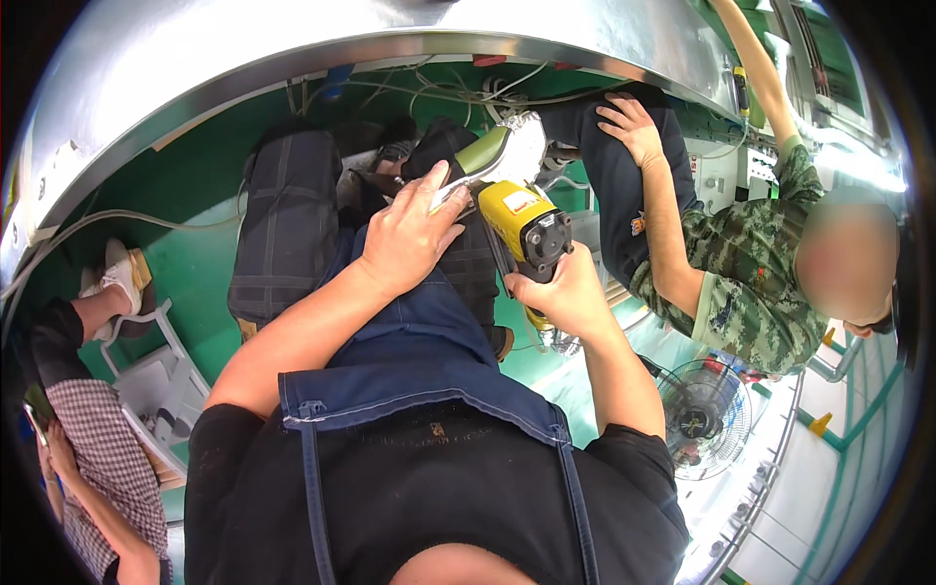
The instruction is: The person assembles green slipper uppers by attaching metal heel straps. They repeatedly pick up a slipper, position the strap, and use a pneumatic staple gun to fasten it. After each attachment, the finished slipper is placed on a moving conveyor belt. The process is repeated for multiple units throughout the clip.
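Note:
A yellow-and-black staple gun [517, 216] is in my right hand [565, 291], whose fingers wrap round its dark handle. Its nose end lies close to a shoe-shaped piece [478, 154], green with a crinkled silvery-white covering at its far end. My left hand [411, 232] is at the near end of this piece, its fingers along the pale edge and holding it. The gun's body hides part of the piece. Behind both hands are my dark checked trouser legs [283, 224] and a blue apron [409, 331].
A metal bench edge [429, 44] curves across the far side, with loose cables [185, 222] beneath. On the right a person in camouflage [751, 263] sits close, one hand [632, 129] on a knee. A fan [697, 419] stands behind. Lower left: another seated person [102, 458] and a grey chair [161, 385].

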The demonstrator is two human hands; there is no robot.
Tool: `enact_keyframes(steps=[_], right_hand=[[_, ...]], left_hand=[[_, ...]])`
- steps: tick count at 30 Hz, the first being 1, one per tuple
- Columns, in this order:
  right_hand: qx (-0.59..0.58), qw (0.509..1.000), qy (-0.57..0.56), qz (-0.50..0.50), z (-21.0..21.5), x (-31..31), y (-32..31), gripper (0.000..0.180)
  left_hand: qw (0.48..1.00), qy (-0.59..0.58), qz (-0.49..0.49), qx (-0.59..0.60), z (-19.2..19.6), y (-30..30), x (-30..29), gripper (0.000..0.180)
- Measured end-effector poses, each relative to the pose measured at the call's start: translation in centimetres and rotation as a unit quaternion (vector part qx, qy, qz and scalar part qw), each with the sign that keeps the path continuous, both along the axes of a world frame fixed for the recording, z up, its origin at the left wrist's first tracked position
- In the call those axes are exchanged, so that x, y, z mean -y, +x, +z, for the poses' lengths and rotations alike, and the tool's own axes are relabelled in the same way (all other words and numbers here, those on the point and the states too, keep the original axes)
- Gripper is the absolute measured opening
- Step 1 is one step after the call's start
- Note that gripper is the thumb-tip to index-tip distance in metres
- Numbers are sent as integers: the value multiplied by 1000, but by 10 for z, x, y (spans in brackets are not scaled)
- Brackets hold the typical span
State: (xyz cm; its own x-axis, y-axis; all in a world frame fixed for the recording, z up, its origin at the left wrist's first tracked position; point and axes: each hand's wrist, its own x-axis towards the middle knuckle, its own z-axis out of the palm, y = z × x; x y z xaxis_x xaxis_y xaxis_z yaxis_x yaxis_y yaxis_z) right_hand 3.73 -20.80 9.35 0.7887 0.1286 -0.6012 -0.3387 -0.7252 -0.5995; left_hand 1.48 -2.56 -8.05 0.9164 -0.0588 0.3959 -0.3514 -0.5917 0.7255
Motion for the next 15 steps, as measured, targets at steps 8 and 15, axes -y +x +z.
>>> enact_keyframes(steps=[8,15], right_hand=[[-4,1000,-17,12,7,-10,6,34],[-12,999,-21,-22,16,-3,27,45]], left_hand=[[1000,-3,-6,-3,0,3,-1,58],[999,-24,-14,-33,2,13,-4,57]])
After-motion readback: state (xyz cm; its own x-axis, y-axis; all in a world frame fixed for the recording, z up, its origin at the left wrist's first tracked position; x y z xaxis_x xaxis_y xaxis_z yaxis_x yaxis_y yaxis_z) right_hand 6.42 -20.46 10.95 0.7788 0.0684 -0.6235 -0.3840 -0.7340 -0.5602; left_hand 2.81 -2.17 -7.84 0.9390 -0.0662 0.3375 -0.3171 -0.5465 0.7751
